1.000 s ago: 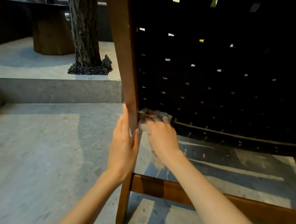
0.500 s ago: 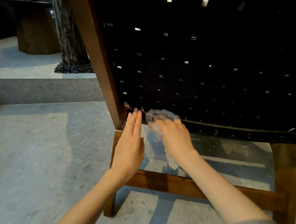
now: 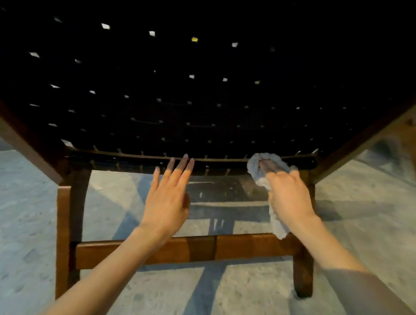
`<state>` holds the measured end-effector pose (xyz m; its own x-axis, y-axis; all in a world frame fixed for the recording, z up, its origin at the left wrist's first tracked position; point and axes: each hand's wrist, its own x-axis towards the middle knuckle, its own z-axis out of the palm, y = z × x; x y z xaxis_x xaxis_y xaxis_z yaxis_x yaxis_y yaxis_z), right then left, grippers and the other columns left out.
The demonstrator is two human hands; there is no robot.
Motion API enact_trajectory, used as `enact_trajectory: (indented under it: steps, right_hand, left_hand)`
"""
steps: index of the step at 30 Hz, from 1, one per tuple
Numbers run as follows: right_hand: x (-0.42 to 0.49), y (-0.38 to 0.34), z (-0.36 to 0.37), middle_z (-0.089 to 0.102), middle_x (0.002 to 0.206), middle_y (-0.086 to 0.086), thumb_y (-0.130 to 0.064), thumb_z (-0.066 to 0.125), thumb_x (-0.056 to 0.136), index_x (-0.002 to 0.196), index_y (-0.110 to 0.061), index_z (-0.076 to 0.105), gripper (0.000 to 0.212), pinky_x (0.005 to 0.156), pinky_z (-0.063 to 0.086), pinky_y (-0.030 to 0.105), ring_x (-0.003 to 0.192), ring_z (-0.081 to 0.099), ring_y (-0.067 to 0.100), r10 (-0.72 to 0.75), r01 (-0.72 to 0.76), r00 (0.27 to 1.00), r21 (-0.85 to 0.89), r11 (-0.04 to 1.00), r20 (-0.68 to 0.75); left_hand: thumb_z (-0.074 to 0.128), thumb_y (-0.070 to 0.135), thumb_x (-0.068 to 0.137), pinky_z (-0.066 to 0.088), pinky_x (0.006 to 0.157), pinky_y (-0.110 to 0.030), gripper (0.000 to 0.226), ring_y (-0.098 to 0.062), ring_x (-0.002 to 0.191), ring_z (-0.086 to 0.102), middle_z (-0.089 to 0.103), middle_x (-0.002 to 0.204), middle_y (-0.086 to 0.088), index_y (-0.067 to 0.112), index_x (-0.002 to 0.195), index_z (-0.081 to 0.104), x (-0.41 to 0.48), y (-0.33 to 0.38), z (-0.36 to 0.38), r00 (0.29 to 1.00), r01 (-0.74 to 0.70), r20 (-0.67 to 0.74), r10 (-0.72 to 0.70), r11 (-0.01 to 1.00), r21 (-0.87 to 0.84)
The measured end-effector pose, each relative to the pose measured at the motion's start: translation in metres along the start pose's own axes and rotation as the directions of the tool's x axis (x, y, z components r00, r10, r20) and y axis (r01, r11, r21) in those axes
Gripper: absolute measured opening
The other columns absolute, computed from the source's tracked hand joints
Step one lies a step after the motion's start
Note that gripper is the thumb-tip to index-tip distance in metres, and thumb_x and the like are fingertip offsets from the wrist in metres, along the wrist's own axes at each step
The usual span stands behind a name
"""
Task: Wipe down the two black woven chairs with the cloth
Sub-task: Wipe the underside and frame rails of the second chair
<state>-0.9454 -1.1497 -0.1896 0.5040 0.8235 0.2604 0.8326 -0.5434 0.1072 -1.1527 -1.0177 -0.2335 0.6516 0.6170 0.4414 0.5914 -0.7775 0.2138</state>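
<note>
Two hands working: right hand [image 3: 290, 194] fingers curling round bunched cloth [image 3: 256, 167], pressing it against rail [image 3: 130, 158] ahead; left hand [image 3: 167, 200] fingers straight, slightly spread, tips touching rail, probably steadying black woven chair [image 3: 208, 94].

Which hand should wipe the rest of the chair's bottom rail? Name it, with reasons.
Right, probably. The right hand grips the cloth and presses it on the bottom rail near its right end. The left hand holds nothing, its straight fingers reaching the rail's middle.
</note>
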Motion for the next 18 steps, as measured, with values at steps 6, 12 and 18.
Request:
enact_trajectory:
  steps: [6,12,18]
  right_hand:
    - [0.002,0.079,0.012,0.059,0.118,0.020,-0.003,0.048,0.093,0.127,-0.004,0.052,0.034,0.089,0.044,0.042,0.111,0.046,0.038,0.229,-0.231,0.972,0.036,0.972,0.062]
    - [-0.007,0.061,0.039,0.058,0.115,0.025,0.000,0.055,0.090,0.124,0.005,0.051,0.035,0.088,0.042,0.043,0.106,0.054,0.038,0.393,-0.225,0.906,0.605,0.763,-0.158]
    - [0.029,0.013,0.049,0.043,0.138,0.025,-0.003,0.045,0.096,0.138,0.004,0.037,0.044,0.107,0.035,0.042,0.126,0.040,0.040,0.615,-0.406,0.771,0.872,0.274,0.166]
  left_hand:
    - [0.055,0.019,0.094,-0.005,0.118,-0.039,0.079,-0.020,0.145,-0.013,-0.004,0.158,0.003,0.021,0.152,0.002,0.007,0.019,0.012,0.999,-0.032,0.016,0.032,0.999,0.001]
    - [0.053,0.018,0.095,-0.004,0.120,-0.040,0.075,-0.021,0.146,-0.012,-0.006,0.158,0.001,0.019,0.151,0.002,0.004,0.011,0.007,0.998,-0.056,0.034,0.055,0.998,0.031]
    - [0.061,0.013,0.090,0.009,0.119,-0.049,0.073,-0.025,0.147,0.005,0.014,0.158,-0.007,0.014,0.150,0.019,-0.005,-0.019,-0.008,0.996,-0.082,0.028,0.081,0.996,0.043]
